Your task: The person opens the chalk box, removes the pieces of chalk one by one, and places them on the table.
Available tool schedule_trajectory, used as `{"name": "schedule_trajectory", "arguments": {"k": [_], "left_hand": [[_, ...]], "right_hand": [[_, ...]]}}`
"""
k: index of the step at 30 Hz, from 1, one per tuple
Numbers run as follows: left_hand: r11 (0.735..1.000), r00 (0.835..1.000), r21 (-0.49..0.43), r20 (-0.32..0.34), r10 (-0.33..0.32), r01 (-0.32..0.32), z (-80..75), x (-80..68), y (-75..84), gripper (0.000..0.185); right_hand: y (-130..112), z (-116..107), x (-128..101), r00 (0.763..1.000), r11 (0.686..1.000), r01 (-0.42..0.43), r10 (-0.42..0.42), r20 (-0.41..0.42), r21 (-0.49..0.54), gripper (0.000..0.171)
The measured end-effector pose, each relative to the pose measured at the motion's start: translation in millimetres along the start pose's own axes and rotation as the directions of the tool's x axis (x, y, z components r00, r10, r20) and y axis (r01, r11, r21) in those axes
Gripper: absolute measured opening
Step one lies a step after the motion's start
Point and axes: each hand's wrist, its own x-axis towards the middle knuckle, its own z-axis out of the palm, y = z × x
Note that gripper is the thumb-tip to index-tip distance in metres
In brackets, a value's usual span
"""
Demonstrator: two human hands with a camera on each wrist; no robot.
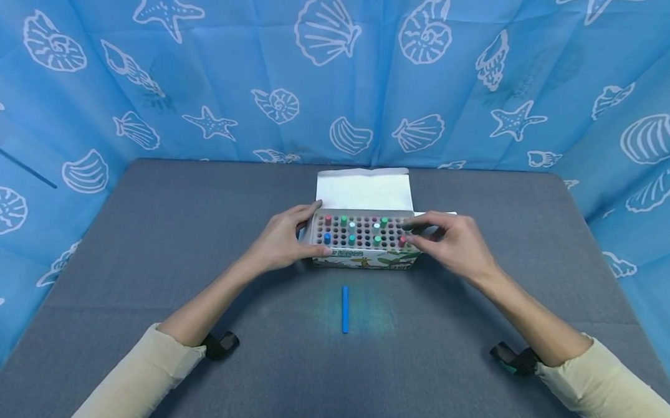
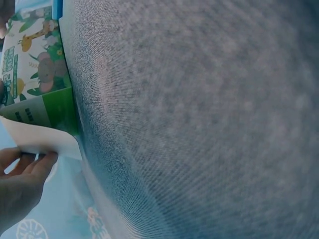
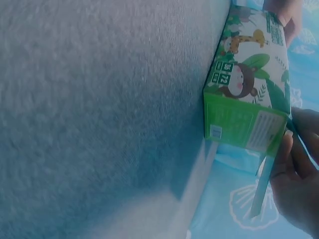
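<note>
An open cardboard box (image 1: 365,257) with a jungle-animal print stands at the table's middle, its white lid (image 1: 364,192) folded back. Its holed insert holds several coloured sticks (image 1: 352,239) standing upright. My left hand (image 1: 313,230) grips the box's left end, fingers over the top edge and thumb on the front. My right hand (image 1: 417,233) is at the right end, fingers curled round the white end flap (image 3: 266,179) beside a pink stick (image 1: 402,240). A blue stick (image 1: 345,308) lies loose on the table in front of the box. The right wrist view shows the box's green end (image 3: 239,124).
The grey felt table (image 1: 146,254) is walled on three sides by a blue curtain with shell prints (image 1: 362,70). A faint blue smear surrounds the loose stick. Black wrist-camera straps (image 1: 223,345) sit at both sleeves.
</note>
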Motion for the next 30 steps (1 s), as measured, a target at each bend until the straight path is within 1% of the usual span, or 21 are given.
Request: {"name": "schedule_trajectory", "arguments": {"k": [3,9,15,17,22,27,30], "left_hand": [[1.000,1.000,0.006,-0.002,0.005,-0.005,-0.5,-0.2,0.2,0.097],[1.000,1.000,0.014,-0.006,0.013,-0.013,-0.7,0.0,-0.7,0.097],[1.000,1.000,0.015,-0.008,0.017,-0.017,-0.1,0.1,-1.4,0.098],[1.000,1.000,0.016,-0.010,0.018,-0.017,0.2,-0.1,-1.3,0.098],[1.000,1.000,0.017,-0.016,0.012,-0.012,0.7,-0.3,-0.9,0.097],[1.000,1.000,0.013,-0.017,0.012,-0.012,0.9,-0.1,-1.2,0.097],[1.000,1.000,0.010,-0.015,0.016,-0.016,1.0,0.1,-1.7,0.097]], "right_hand": [[0,-2,2,0.999,0.999,0.019,-0.018,0.028,-0.033,0.026],[0,-5,6,0.992,0.988,0.090,-0.078,0.098,-0.125,0.023],[-4,-3,11,0.978,0.980,0.130,-0.102,0.183,-0.149,0.021],[-4,-1,13,0.974,0.978,0.139,-0.107,0.199,-0.155,0.020],[-4,0,15,0.977,0.981,0.127,-0.098,0.189,-0.149,0.018],[-3,2,12,0.988,0.993,0.060,-0.045,0.148,-0.101,0.018],[-2,4,9,0.994,0.996,0.037,-0.028,0.108,-0.086,0.019]]}}
